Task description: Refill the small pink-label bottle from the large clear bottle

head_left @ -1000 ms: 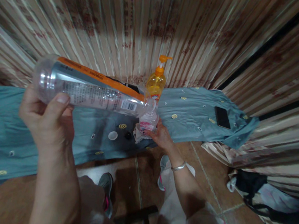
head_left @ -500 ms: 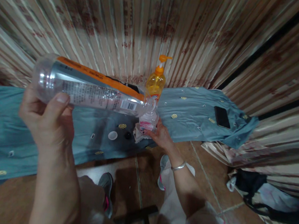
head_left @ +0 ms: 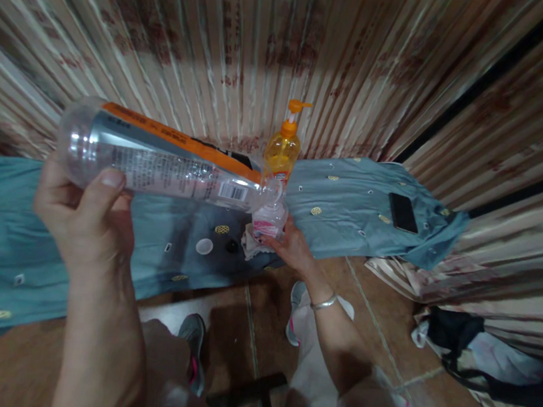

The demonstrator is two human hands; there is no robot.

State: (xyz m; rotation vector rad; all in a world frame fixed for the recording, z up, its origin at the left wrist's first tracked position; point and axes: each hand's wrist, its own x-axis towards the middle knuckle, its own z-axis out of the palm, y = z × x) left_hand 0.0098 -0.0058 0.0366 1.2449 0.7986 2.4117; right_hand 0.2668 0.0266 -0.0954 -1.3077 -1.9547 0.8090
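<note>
Against the striped curtain (head_left: 251, 42), a table draped in a blue cloth (head_left: 351, 200) carries every item in this view. Left hand (head_left: 79, 216): closed around the base end of a large clear bottle (head_left: 167, 164) with an orange and silver label, thumb pressed on the label. This bottle lies almost level, tipped slightly down, well above the cloth, and its open mouth sits directly over the mouth of a small clear bottle (head_left: 269, 220). Right hand (head_left: 293, 249): fingers wrapped around the lower side of the small bottle, which stands upright on the cloth near its front edge; a metal bangle (head_left: 324, 302) circles the wrist. Just behind the small bottle stands an orange pump bottle (head_left: 283, 149), at the back of the cloth by the curtain. A crumpled rag (head_left: 248, 243) lies touching the small bottle's left side. Further left on the cloth rest a white cap (head_left: 204, 246) and a dark cap (head_left: 232, 245), near each other. A black phone (head_left: 403, 212) lies flat on the cloth, well apart to the right of the small bottle. Below the cloth's front edge, the person's shoes (head_left: 194, 346) rest on a brown tiled floor (head_left: 382, 349), with a dark bag (head_left: 461, 349) at far right.
</note>
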